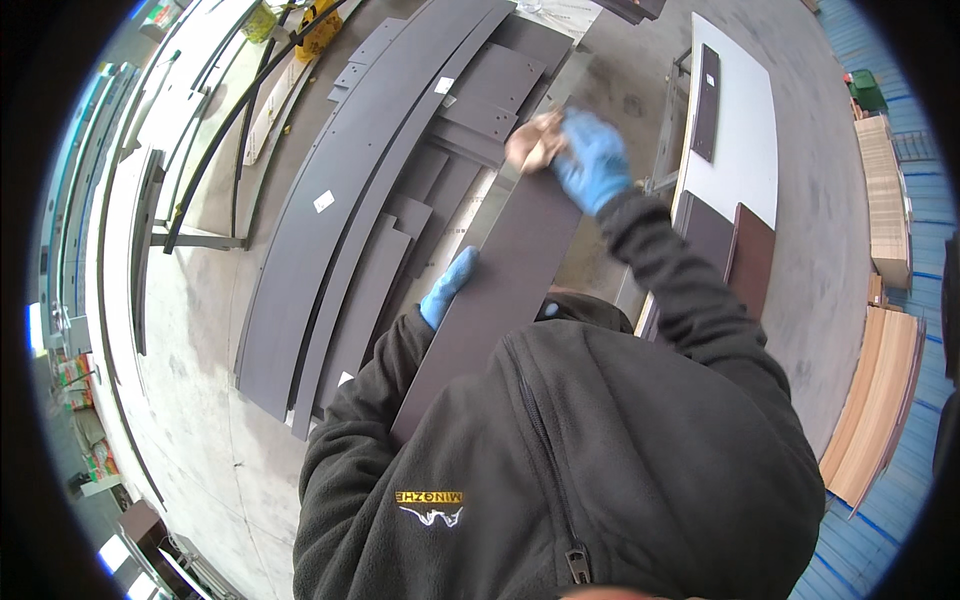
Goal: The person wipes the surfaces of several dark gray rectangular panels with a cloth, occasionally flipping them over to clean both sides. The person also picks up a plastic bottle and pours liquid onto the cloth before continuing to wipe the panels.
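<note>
A long dark grey-brown board (505, 260) is held slanting in front of my chest, its near end against my jacket. My left hand (450, 285), in a blue glove, grips the board's left edge; its thumb side shows, and the other fingers are hidden. Up at the far end, my right hand (594, 160), also blue-gloved, is closed on a crumpled tan and pinkish cloth (536, 142). The cloth lies against the board's far end. Motion blurs both this hand and the cloth.
Several dark panels (345, 190) of different sizes lie stacked to the left. On the right stands a white board (740, 130) with a dark strip (706, 105) on it, near brown panels (750, 260). Wood-toned boards (875, 400) are piled far right. Metal frames (205, 240) stand at left.
</note>
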A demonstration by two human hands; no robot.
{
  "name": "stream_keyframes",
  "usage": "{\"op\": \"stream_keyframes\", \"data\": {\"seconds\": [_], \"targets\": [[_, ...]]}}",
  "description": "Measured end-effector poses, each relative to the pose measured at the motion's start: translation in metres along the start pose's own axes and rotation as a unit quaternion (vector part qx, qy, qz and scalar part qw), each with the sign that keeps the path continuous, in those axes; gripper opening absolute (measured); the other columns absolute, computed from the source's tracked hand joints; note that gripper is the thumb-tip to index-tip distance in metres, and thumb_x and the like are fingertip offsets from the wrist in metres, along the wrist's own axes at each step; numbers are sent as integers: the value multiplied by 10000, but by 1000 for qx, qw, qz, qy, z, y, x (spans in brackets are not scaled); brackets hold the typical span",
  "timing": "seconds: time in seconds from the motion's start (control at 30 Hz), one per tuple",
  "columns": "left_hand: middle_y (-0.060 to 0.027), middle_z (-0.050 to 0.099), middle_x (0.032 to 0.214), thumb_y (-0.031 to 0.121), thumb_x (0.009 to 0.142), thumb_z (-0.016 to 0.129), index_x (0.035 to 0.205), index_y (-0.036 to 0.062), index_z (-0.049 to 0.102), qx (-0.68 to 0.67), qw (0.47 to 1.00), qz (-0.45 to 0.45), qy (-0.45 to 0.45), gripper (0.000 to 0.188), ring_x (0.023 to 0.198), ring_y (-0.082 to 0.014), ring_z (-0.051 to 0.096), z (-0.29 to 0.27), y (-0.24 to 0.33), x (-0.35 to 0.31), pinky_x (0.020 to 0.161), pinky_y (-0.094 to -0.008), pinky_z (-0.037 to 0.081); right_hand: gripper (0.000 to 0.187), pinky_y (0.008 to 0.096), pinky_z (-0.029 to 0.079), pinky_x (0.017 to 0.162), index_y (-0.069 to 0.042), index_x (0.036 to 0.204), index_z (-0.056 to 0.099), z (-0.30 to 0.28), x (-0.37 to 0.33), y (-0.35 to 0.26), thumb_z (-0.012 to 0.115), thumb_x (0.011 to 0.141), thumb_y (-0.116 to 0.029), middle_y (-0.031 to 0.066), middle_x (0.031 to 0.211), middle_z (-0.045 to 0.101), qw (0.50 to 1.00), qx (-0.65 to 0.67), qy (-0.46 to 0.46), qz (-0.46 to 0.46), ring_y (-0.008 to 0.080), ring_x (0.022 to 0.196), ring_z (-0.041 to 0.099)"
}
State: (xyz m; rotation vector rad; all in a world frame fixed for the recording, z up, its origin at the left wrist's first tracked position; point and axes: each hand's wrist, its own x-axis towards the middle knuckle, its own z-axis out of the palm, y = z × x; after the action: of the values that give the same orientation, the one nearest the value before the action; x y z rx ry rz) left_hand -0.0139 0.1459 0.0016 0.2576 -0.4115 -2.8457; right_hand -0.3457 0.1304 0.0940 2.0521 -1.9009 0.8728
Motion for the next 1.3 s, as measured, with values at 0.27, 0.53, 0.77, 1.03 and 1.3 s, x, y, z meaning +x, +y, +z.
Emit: {"op": "stream_keyframes", "data": {"seconds": [0.27,0.53,0.77,1.03,1.3], "targets": [[-183,641,1357,541,1053,549,1437,33,544,3,989,131,-67,637,1202,-305,641,41,-10,18,1066,-444,530,159,480,581,775,-39,923,668,-16,-53,-83,712,824,-156,182,881,665,968,217,-40,-118,352,867,681],[-190,487,1574,589,1076,427,1577,76,429,-141,974,11,-177,717,1433,-329,474,67,-5,18,1238,-488,309,203,463,578,813,-43,983,698,-31,-5,-10,764,845,-175,157,967,709,995,71,-50,57,377,895,688],[-277,583,1432,751,993,448,1500,-27,488,28,996,31,-78,930,1260,-367,636,77,-4,10,1081,-509,522,930,457,400,1173,-105,1434,532,-10,-16,36,924,625,-343,253,1554,410,968,73,-171,171,408,1454,393],[-204,585,1493,436,1122,406,1499,-11,515,-100,968,-4,-229,595,1418,-267,534,85,4,9,1267,-427,303,1184,473,276,1259,-143,1575,398,-21,-6,-1,955,573,-436,256,1693,182,932,28,-265,245,435,1568,186],[-216,673,1360,535,1099,422,1429,-21,582,52,998,34,-21,665,1205,-320,682,62,-1,2,1134,-432,479,1173,534,291,1238,-156,1580,387,-30,0,1,956,594,-441,238,1699,166,926,27,-308,218,414,1569,192]]}}
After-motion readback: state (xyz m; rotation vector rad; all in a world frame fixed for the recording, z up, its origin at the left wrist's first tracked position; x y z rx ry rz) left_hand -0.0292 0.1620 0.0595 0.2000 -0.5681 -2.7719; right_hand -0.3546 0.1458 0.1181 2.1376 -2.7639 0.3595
